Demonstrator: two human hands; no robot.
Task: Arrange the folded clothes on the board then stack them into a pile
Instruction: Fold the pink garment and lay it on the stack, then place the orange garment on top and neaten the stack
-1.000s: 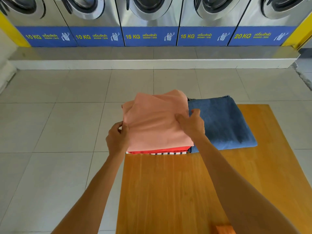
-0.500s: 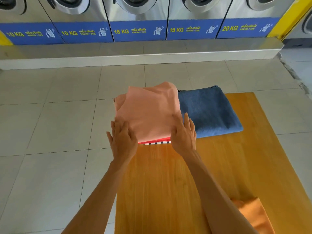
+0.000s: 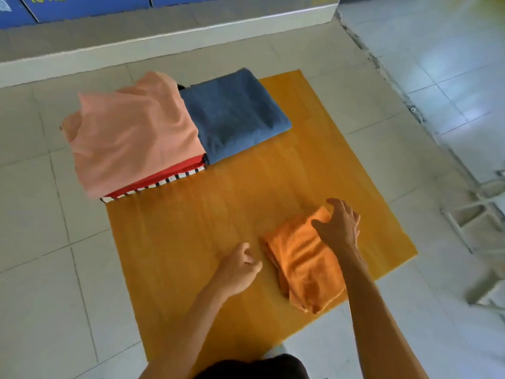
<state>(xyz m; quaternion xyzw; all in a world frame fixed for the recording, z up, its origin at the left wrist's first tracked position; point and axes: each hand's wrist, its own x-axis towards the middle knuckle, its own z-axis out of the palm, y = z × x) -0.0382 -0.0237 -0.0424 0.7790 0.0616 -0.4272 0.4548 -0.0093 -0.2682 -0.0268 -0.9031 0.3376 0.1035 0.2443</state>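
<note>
A wooden board (image 3: 218, 214) lies on the tiled floor. At its far left corner a pile has a salmon-pink folded garment (image 3: 131, 132) on top, over a red garment (image 3: 175, 173) and a striped one (image 3: 164, 183). A folded blue garment (image 3: 235, 113) lies beside the pile on the right. A folded orange garment (image 3: 303, 261) rests near the board's right near edge. My right hand (image 3: 338, 228) lies with fingers spread on the orange garment's far corner. My left hand (image 3: 240, 266) hovers just left of it, fingers loosely curled, holding nothing.
A raised white step (image 3: 164, 39) with blue washer panels (image 3: 82, 4) runs along the back. White furniture legs (image 3: 475, 214) stand on the floor at the right. Tiled floor surrounds the board.
Both hands have left the pink-topped pile and moved back to the near right of the board, to the orange garment. The camera has tilted down and turned right.
</note>
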